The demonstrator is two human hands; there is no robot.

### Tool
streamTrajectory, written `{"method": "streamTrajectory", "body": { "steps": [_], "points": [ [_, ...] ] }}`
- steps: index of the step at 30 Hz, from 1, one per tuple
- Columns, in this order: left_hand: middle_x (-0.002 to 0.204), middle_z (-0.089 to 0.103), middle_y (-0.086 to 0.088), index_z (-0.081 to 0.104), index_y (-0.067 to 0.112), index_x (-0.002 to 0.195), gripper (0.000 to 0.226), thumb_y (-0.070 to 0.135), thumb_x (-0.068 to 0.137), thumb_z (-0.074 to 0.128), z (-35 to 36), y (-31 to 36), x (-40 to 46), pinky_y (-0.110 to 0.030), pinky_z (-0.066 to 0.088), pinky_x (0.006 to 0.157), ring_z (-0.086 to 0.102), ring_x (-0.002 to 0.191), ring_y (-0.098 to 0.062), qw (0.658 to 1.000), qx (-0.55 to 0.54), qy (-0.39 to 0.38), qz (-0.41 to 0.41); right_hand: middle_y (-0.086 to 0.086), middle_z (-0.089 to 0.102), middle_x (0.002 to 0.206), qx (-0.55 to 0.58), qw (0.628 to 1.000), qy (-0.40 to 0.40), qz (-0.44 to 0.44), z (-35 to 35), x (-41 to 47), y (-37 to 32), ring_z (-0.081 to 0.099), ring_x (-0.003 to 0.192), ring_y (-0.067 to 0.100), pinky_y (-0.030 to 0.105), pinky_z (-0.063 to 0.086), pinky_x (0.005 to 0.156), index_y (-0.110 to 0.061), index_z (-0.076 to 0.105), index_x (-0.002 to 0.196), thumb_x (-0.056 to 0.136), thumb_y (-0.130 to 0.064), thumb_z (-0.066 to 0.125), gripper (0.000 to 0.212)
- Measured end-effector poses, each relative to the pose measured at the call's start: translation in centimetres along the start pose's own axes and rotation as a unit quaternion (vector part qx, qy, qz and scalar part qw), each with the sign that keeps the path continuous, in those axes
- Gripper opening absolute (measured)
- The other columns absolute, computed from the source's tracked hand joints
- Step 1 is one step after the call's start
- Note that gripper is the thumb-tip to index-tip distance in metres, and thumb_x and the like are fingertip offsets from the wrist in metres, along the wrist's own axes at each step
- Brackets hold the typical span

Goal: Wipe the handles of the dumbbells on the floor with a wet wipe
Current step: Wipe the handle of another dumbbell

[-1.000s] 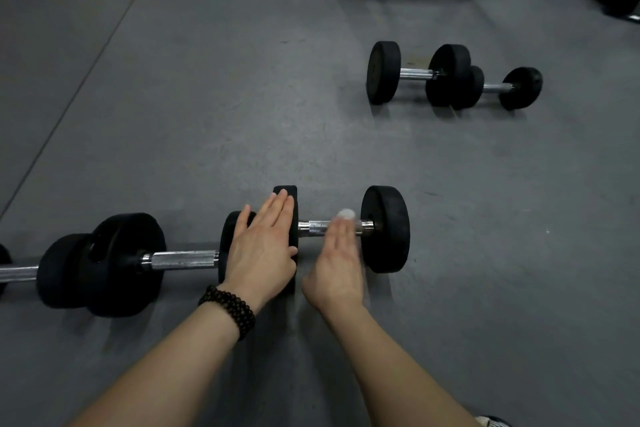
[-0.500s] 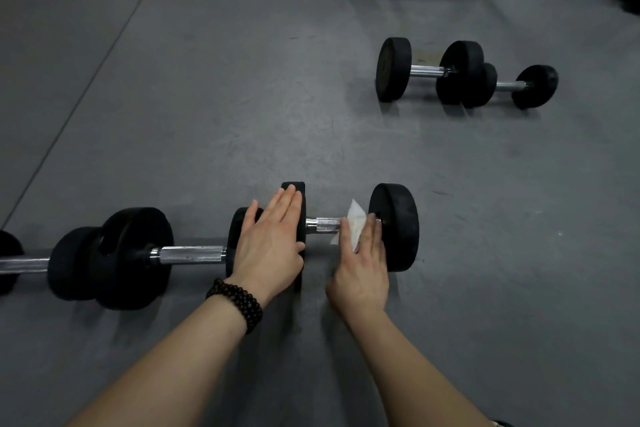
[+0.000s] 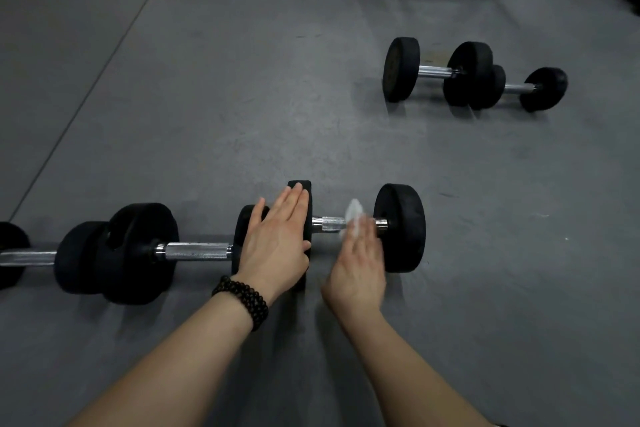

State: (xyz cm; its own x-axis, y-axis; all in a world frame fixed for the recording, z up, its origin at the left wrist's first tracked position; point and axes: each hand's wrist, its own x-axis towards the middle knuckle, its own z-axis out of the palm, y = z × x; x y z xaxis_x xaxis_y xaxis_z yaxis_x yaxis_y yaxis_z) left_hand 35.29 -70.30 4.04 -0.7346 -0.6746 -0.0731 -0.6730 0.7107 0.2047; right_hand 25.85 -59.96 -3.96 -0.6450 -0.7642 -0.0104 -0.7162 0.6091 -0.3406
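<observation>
White, crumpled wet wipe (image 3: 354, 215) pressed onto chrome handle (image 3: 332, 224) under right hand (image 3: 358, 265), fingers laid nearly straight. Left hand (image 3: 277, 243) flat against black plate (image 3: 300, 204). Five dumbbells counted on grey floor (image 3: 242, 97): three near, two far right.

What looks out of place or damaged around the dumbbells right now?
Nothing stands out. The left hand steadies the near dumbbell's plate while the right hand presses the wet wipe on its handle. No spills or damage visible.
</observation>
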Motion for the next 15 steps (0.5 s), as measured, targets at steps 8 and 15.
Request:
{"method": "streamTrajectory", "body": {
  "steps": [8, 15],
  "points": [
    [0.165, -0.011, 0.005, -0.003, 0.017, 0.158, 0.092, 0.035, 0.093, 0.059, -0.1, 0.0, 0.2, -0.042, -0.004, 0.123, -0.010, 0.150, -0.007, 1.000, 0.003, -0.016, -0.003, 0.012, 0.005, 0.164, -0.040, 0.999, 0.015, 0.014, -0.8, 0.6, 1.4, 0.001, 0.152, 0.026, 0.038, 0.000, 0.120, -0.006, 0.006, 0.156, 0.077, -0.015, 0.058, 0.095],
    [0.164, -0.015, 0.005, -0.008, 0.018, 0.157, 0.108, 0.045, 0.085, 0.069, -0.5, 0.0, 0.5, -0.042, -0.005, 0.122, -0.012, 0.149, -0.007, 0.999, 0.006, -0.042, -0.004, 0.009, -0.003, 0.165, -0.015, 0.999, -0.012, -0.041, -0.7, 0.4, 0.1, -0.010, 0.151, 0.021, 0.037, -0.005, 0.121, -0.010, -0.005, 0.157, 0.085, -0.020, 0.051, 0.092]
  ]
}}
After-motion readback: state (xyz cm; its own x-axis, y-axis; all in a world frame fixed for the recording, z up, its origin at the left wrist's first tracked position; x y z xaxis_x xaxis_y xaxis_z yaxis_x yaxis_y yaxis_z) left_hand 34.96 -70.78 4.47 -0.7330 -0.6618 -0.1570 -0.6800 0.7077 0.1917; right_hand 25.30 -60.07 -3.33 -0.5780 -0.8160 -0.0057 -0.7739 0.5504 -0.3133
